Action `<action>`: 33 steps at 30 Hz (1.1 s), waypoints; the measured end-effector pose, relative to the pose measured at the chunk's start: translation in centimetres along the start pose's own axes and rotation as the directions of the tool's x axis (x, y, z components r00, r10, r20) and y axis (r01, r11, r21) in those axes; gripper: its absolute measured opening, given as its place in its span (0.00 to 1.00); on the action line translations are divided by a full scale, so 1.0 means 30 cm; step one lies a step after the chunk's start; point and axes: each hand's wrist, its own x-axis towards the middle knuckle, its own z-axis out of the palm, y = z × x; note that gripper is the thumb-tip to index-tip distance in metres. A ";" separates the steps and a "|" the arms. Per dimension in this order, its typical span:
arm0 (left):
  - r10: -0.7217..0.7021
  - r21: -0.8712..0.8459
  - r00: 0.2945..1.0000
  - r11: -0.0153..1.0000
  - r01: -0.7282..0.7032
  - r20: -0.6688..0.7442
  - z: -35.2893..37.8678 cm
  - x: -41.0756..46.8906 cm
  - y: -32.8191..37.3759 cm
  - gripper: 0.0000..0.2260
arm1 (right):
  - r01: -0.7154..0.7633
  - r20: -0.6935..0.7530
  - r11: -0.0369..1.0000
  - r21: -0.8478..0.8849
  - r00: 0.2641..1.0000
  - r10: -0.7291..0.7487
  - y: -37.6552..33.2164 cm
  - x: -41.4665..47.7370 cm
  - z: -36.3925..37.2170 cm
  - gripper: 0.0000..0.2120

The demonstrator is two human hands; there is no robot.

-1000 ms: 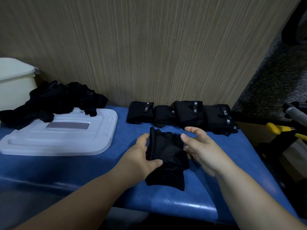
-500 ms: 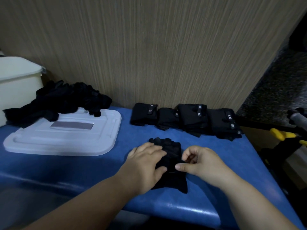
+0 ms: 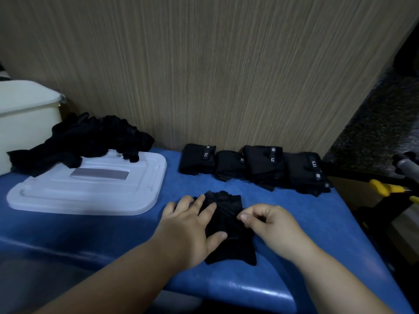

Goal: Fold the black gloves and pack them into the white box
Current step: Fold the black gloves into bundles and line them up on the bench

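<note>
One black glove (image 3: 229,252) lay on the table (image 3: 136,234) just nearer than the folded row (image 3: 254,166), left hand (image 3: 192,227) pressing it with straight fingers (image 3: 205,203), right hand (image 3: 272,225) pinching its edge; judged the fold needed that pin firm and edges aligned.

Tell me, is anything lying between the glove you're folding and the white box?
Yes: the white lid lies flat on the table between the glove and white box, with loose gloves heaped on its far edge.

The left hand (image 3: 190,227) and right hand (image 3: 274,227) are bare.
</note>
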 end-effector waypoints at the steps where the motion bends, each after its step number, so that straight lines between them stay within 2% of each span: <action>1: 0.003 0.001 1.000 1.000 -0.003 -0.006 0.002 0.000 0.000 0.33 | -0.013 -0.046 1.000 0.013 0.999 0.014 0.001 0.002 0.005 0.04; 3: 0.032 -0.012 0.998 0.999 -0.032 -0.045 0.006 0.001 -0.001 0.36 | -0.006 -0.125 0.999 -0.039 0.992 0.001 0.002 0.003 0.014 0.06; 5: 0.101 -0.036 0.990 0.994 -0.105 -0.102 0.010 0.004 0.002 0.41 | 0.066 -0.155 0.980 -0.188 0.983 -0.096 -0.010 0.001 0.023 0.10; 6: 0.137 -0.043 0.985 0.989 -0.143 -0.108 0.012 0.006 0.003 0.41 | 0.112 -0.118 0.953 -0.280 0.982 -0.150 -0.017 -0.002 0.030 0.13; 8: 0.189 -0.053 0.978 0.980 -0.194 -0.092 0.016 0.009 0.003 0.37 | 0.198 0.046 0.873 -0.445 0.979 -0.199 -0.026 -0.010 0.049 0.23; 10: 0.186 -0.075 0.982 0.980 -0.186 -0.011 0.014 0.007 -0.001 0.29 | 0.211 0.215 0.801 -0.560 0.971 -0.105 -0.030 -0.015 0.061 0.26; 12: 0.164 -0.090 0.984 0.984 -0.157 0.077 0.007 0.001 -0.004 0.27 | 0.191 0.295 0.772 -0.607 0.956 -0.005 -0.030 -0.016 0.061 0.26; 18: 0.084 -0.030 0.981 0.996 -0.081 0.173 0.005 -0.008 -0.004 0.27 | 0.146 0.307 0.736 -0.661 0.948 0.088 -0.039 -0.017 0.050 0.28; 22: 0.056 -0.025 0.984 0.998 -0.052 0.172 0.000 -0.006 0.004 0.27 | 0.125 0.283 0.752 -0.647 0.955 0.085 -0.037 -0.016 0.051 0.29; 24: 0.056 -0.029 0.984 0.998 -0.052 0.169 0.002 -0.008 0.003 0.27 | 0.103 0.240 0.795 -0.598 0.969 0.054 -0.031 -0.018 0.054 0.32; 26: 0.058 -0.034 0.983 0.998 -0.053 0.173 0.003 -0.008 0.000 0.27 | 0.041 0.136 0.866 -0.498 0.990 0.031 -0.028 -0.017 0.050 0.34; 28: 0.061 -0.041 0.983 0.998 -0.055 0.171 0.005 -0.005 0.001 0.27 | -0.032 -0.020 0.906 -0.422 0.999 0.026 -0.029 -0.015 0.035 0.30; 30: 0.066 -0.056 0.985 0.997 -0.057 0.162 0.006 0.001 0.008 0.27 | -0.072 -0.132 0.878 -0.474 0.991 0.010 -0.031 -0.017 0.019 0.24; 33: 0.075 -0.090 0.986 0.994 -0.062 0.147 0.013 0.010 0.027 0.26 | -0.121 -0.149 0.865 -0.488 0.987 0.054 -0.028 -0.021 0.011 0.20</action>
